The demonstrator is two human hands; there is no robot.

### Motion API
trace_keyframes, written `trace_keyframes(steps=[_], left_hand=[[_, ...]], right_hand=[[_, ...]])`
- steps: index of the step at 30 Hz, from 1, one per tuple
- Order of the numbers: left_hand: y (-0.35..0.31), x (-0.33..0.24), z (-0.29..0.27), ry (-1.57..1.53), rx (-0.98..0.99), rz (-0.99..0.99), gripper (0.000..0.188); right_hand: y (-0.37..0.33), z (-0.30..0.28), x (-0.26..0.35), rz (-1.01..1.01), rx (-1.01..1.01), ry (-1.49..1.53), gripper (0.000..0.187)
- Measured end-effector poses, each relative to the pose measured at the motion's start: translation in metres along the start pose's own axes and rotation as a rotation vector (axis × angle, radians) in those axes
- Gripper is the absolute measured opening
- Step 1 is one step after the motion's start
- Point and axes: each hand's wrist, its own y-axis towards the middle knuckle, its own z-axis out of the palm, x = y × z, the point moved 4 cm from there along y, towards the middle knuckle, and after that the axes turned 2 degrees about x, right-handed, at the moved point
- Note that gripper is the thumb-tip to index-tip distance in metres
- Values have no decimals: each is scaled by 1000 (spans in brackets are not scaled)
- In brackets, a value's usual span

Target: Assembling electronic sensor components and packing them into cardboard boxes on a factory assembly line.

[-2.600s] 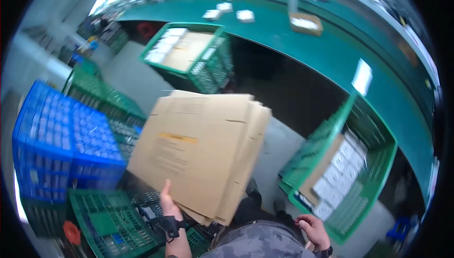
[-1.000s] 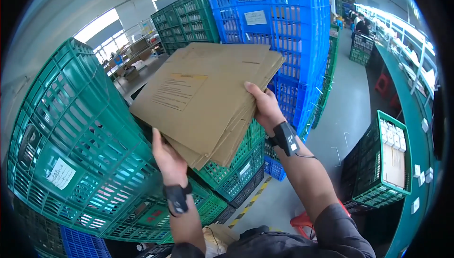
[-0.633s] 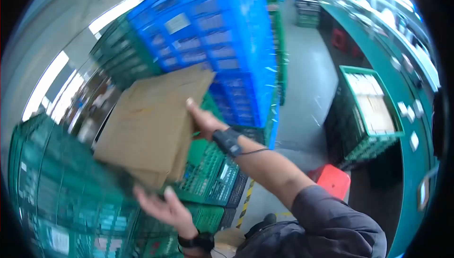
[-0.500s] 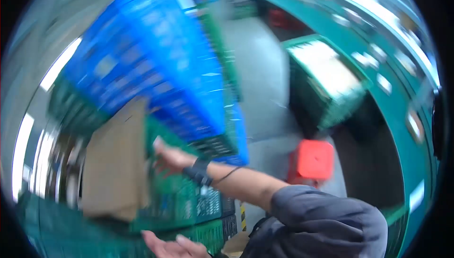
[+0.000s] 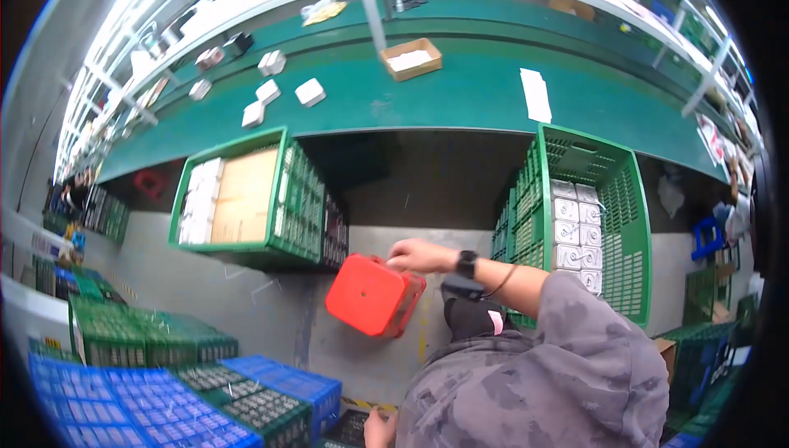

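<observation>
My right hand (image 5: 417, 256), with a dark band on its wrist, is closed on the near-right rim of a red plastic stool (image 5: 362, 293). The stool has a square top with a small hole in the middle and looks tilted above the grey floor. Low in the picture, my left hand (image 5: 380, 429) hangs beside my body, partly cut off by the lower edge. Its fingers look loosely apart, and nothing shows in them.
A green workbench (image 5: 460, 103) runs across the front, bearing white boxes. Below it stand a green crate (image 5: 283, 193) with cardboard and white packs, left, and another green crate (image 5: 643, 242) holding rows of packs, right. Blue crates (image 5: 156, 407) are stacked lower left.
My view has swung from the stacked crates and cardboard to the workbench. My right hand has moved from beside the cardboard and taken hold of the red stool. My left hand has dropped low.
</observation>
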Motion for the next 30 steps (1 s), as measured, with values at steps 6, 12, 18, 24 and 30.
trace_keyframes(steps=[6,12,18,24,30], left_hand=[[142,-56,-15,-400,-238,211,39],[227,-20,-14,-238,28,222,30],[274,-202,-149,61,8,67,39],[396,-388,-248,-454,84,172,33],[430,-576,-288,-525,121,511,37]], right_hand=[[-71,-143,-180,410,-363,357,31],[-52,-129,-215,566,-213,513,31],[-38,-129,-238,582,-442,662,28],[1,-178,-194,563,-470,803,27],[69,-302,-119,315,-573,721,23]])
